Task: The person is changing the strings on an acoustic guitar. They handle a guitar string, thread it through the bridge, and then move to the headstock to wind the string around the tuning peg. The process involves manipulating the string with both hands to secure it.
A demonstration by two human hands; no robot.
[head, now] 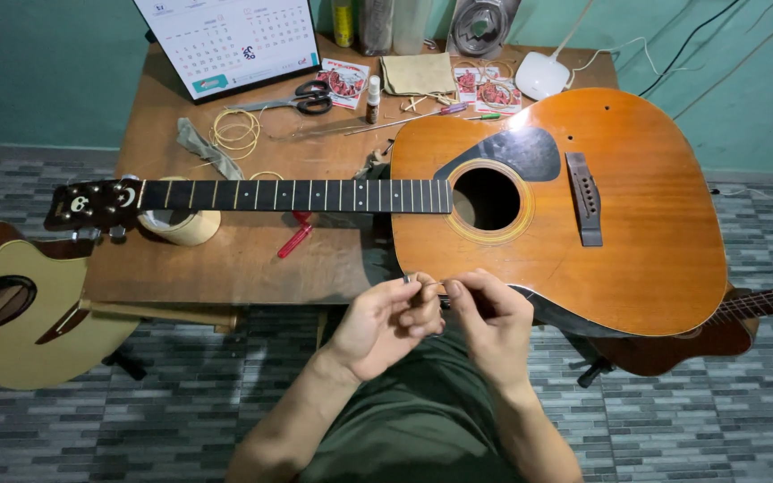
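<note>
A brown wooden table (225, 259) stands on a grey brick-patterned floor (673, 420) against a teal wall (46, 72). Three guitars are in view: an orange-brown stringless acoustic guitar (619, 224) lying across the table, a pale yellow guitar (38, 331) on the floor at left, and a dark red one (744, 331) at right. The left hand (388, 324) and right hand (487, 322) meet at the big guitar's near edge, fingers pinched narrow on a small metal piece (410, 279), too small to identify. One pair of black scissors (301, 98) lies near a desk calendar (230, 40).
</note>
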